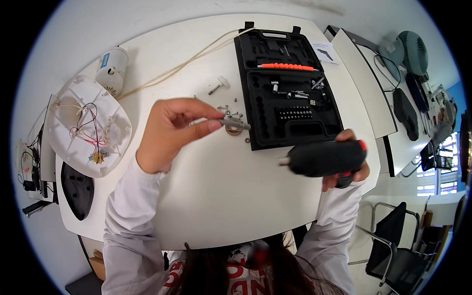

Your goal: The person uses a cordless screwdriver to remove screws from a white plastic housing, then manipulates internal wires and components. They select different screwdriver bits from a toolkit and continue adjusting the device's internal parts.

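Observation:
My left hand (167,129) pinches a short grey metal rod-like piece (237,123) between thumb and fingertips, above the table's middle. It looks like a bit holder, but motion blur hides its detail. My right hand (363,173) is wrapped round a black cordless screwdriver (319,158) with red accents, held level with its tip pointing left. The tool and the piece are well apart. Beneath the left hand's piece lie several small screws (238,116) and a round brownish part (234,131). An unfolded black tool case (255,140) lies just beyond both hands.
In the case are an orange flexible shaft (287,66) and rows of bits (295,113). At left are a white housing (110,160) with wires, a white motor casing (116,64) and a black cover (77,191). A pale cable (182,66) crosses the white table (221,196).

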The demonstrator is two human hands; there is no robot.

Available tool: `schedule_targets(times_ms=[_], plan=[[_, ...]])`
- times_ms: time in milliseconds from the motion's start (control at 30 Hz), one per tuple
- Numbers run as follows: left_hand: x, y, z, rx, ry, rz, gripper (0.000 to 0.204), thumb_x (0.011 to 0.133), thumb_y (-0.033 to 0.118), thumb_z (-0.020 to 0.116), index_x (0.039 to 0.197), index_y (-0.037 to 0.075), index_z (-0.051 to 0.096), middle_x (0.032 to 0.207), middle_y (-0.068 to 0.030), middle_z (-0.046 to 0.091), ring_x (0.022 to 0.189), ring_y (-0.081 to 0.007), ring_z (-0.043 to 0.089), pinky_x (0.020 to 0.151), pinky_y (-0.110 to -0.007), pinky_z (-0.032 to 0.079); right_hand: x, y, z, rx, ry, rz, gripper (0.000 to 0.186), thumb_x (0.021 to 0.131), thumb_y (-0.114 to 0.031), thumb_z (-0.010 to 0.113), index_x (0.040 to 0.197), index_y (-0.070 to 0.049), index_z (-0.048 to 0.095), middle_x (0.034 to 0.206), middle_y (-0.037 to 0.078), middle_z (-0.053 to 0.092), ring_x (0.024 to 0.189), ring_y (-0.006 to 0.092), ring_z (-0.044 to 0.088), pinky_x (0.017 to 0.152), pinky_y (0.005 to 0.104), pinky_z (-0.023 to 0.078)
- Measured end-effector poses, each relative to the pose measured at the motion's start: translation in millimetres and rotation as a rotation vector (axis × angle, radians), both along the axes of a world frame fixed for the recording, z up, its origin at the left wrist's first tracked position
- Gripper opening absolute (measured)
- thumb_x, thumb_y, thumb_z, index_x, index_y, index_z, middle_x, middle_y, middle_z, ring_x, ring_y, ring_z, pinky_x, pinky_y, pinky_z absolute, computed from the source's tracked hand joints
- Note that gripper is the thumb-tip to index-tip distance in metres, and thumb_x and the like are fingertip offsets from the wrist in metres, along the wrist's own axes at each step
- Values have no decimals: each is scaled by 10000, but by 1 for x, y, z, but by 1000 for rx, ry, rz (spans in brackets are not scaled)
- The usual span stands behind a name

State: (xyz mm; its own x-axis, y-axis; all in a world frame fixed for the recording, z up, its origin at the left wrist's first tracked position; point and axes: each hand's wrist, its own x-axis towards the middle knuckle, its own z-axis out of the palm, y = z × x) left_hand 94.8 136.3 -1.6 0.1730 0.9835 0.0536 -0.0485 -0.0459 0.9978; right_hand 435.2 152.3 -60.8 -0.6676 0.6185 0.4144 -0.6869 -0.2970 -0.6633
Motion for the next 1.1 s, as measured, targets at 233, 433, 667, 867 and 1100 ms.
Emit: schedule_targets(times_ms=[233, 433, 667, 867, 1100], plan=[[7, -22, -24, -17, -172, 19, 170, 729, -83, 641, 886, -20, 636, 893, -121, 648, 855, -192, 618, 824, -308, 473, -11, 5, -13, -131, -150, 141, 825, 514, 8, 609, 1248, 54, 235, 945, 293, 585, 701, 411, 647, 599, 508, 543], [14, -25, -30, 63, -148, 30, 147, 746, -28, 675, 890, -4, 652, 885, -82, 656, 887, -155, 601, 868, -296, 432, -10, 8, -16, -166, 35, -34, 847, 526, -25, 603, 1262, 44, 190, 924, 313, 581, 691, 402, 647, 609, 521, 549], [18, -21, -31, 76, -108, 2, 143, 744, -18, 678, 883, 3, 649, 866, -85, 660, 863, -156, 600, 840, -290, 438, -14, 13, -21, -119, 33, 51, 851, 560, -26, 593, 1291, 18, 160, 886, 314, 585, 683, 395, 645, 623, 530, 545], [18, -17, -31, 101, -69, 3, 152, 733, -39, 673, 876, 4, 647, 858, -94, 655, 848, -167, 596, 817, -298, 442, -20, 17, -23, -116, 55, 105, 839, 580, -23, 600, 1295, -4, 162, 852, 304, 586, 691, 396, 639, 620, 533, 541], [14, -17, -34, 196, -63, -56, 125, 737, -10, 686, 852, 26, 656, 856, -65, 665, 831, -142, 619, 804, -272, 463, -19, 12, -24, -114, 105, 79, 799, 605, -17, 615, 1280, -23, 187, 861, 304, 581, 705, 397, 638, 605, 533, 543]])
